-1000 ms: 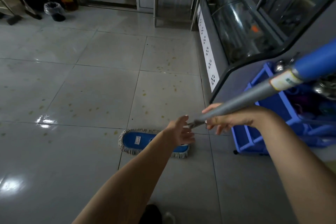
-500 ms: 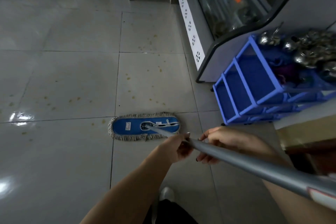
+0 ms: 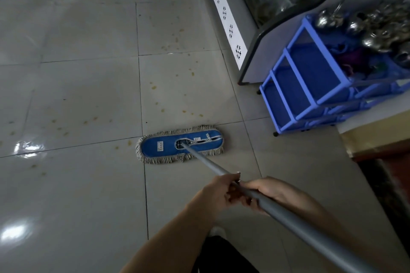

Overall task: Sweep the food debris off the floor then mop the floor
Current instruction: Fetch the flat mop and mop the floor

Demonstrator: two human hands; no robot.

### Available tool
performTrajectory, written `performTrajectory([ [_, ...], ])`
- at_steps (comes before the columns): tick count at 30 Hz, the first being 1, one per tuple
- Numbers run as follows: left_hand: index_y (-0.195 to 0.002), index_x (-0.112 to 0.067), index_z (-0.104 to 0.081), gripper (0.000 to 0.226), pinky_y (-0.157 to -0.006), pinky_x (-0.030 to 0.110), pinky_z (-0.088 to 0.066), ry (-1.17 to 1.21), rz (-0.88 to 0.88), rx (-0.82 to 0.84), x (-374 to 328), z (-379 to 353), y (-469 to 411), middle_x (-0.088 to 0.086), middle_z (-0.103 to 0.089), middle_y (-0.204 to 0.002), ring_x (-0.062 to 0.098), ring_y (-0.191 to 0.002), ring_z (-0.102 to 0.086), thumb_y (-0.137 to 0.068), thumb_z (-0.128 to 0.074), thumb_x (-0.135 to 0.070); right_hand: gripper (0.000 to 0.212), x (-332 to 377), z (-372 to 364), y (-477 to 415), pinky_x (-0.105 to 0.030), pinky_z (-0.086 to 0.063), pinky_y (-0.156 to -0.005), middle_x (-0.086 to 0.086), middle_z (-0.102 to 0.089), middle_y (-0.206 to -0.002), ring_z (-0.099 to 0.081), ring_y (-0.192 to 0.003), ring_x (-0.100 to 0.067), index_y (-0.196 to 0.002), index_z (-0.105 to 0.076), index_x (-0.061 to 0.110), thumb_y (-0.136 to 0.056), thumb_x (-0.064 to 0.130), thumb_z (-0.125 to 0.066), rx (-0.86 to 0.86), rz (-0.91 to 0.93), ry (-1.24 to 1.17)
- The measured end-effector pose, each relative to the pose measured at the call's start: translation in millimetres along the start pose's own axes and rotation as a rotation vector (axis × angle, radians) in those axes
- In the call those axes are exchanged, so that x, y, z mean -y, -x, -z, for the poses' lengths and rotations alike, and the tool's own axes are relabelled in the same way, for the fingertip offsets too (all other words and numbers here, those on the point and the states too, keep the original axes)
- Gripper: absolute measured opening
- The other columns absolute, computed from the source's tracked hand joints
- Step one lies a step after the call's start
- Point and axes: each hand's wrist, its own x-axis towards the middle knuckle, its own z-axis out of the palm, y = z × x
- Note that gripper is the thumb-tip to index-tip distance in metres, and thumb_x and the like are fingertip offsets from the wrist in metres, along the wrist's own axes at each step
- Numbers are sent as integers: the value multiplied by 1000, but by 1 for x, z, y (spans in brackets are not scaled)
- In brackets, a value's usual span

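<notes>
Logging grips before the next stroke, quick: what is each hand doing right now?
Left hand: closed around the mop handle.
Right hand: closed on the same mop handle, just behind the left.

Flat mop [image 3: 180, 144]: blue pad with a pale fringe, lying flat on the tiled floor [image 3: 88, 195], its grey handle [image 3: 221, 172] slanting up toward me. Food debris [image 3: 153, 86]: small yellowish specks, lying scattered on the tiles just beyond the mop and to its left.
</notes>
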Motion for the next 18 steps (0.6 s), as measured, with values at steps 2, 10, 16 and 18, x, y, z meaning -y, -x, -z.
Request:
performTrajectory([
  [2,-66,-8,-48,30,-52,24,-41,-16,-5,-17,7,4,-1,5,-46,-53,16,-52,-46,-91,-57,-22,32,-7,-2,-3,-12,-34,-24,-5,-52,-41,-47,-25,-9,-74,-52,7,-99,25,-44,27,-46,-100],
  [10,-68,-5,-41,31,-31,14,-35,86,-114,-23,20,-5,-3,2,-45,-34,12,-25,-43,-96,-49,-15,40,-14,5,-13,-11,-33,-24,-4,-50,-44,-40,-23,-6,-72,-50,8,-98,37,-42,51,-101,-74],
  [16,-72,-6,-41,32,-31,15,-34,68,-111,-50,26,-15,-6,7,-39,-60,11,-29,-45,-99,-43,-23,42,-21,14,-14,-12,-34,-24,-3,-48,-51,-41,-23,-4,-69,-48,6,-97,37,-45,47,-88,-22],
  [18,-74,-7,-41,32,-35,17,-38,90,-104,-41,29,-17,-8,7,-40,-64,13,-43,-47,-100,-41,-25,43,-22,17,-17,-12,-34,-24,-2,-37,-62,-40,-22,-3,-67,-45,7,-98,37,-44,44,-83,41],
])
